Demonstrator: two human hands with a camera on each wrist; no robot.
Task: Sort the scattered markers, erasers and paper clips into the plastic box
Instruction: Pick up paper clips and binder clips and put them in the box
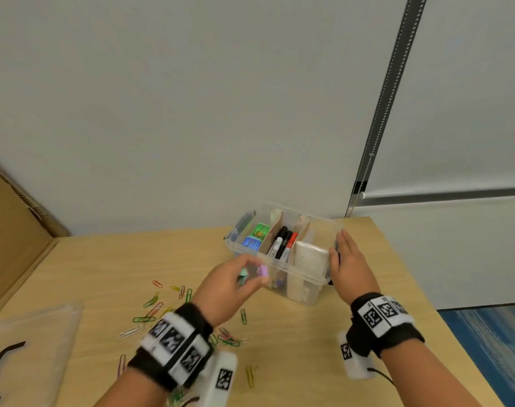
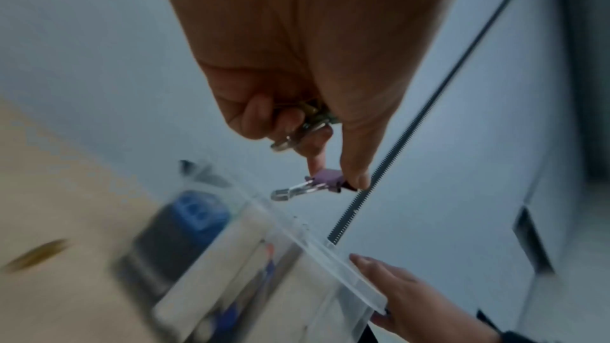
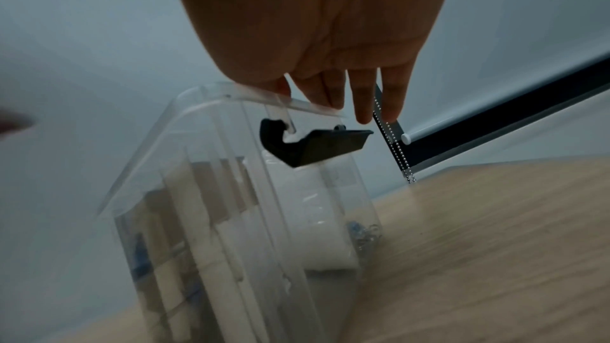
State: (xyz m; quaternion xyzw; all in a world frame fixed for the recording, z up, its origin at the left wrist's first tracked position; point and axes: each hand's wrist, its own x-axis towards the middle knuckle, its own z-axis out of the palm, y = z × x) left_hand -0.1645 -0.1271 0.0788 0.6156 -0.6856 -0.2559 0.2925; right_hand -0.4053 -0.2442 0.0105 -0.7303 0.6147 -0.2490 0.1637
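Midway through the clip-sorting step: left hand point(image 1: 232, 284) pinching a purple binder clip point(image 2: 325, 179) between thumb and forefinger, more clips bunched in the curled fingers, hovering just beside the plastic box point(image 1: 304, 284). Right hand point(image 1: 350, 264) flat against the box's end, fingers straight, steadying. Next, probably: carry over the clip compartment and release. Paper clips point(image 1: 150, 309) scattered on the table point(image 1: 309, 348), still awaiting collection.
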